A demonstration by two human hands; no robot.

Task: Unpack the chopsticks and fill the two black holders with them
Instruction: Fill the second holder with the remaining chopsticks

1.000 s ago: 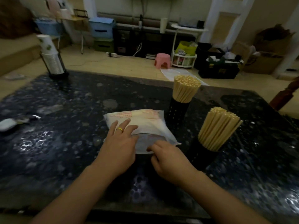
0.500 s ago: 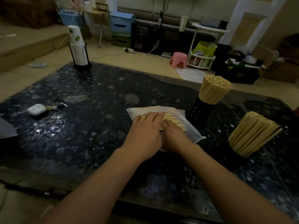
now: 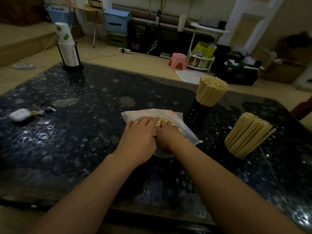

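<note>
A white plastic packet [image 3: 170, 114] with red print lies on the dark table, its mouth open and pale chopsticks [image 3: 162, 119] showing inside. My left hand [image 3: 138, 137] presses flat on the packet's left part, fingers straight. My right hand [image 3: 168, 135] reaches into the opening, fingertips curled over the chopsticks. Right of the packet stands a black perforated holder [image 3: 197, 114] packed with chopsticks [image 3: 211, 90]. A second black holder [image 3: 234, 157], nearer and further right, carries a leaning bundle [image 3: 248, 134].
The dark speckled table [image 3: 67, 132] also holds a stack of paper cups in a black stand [image 3: 67, 48] at the far left, and a white case [image 3: 19, 114] with keys [image 3: 42, 110] near the left edge. Furniture and a pink stool [image 3: 178, 59] are on the floor beyond.
My right hand moved from the packet's near edge into its opening, beside my left hand. The packet's mouth now gapes and shows chopsticks. The left hand stayed pressing on it.
</note>
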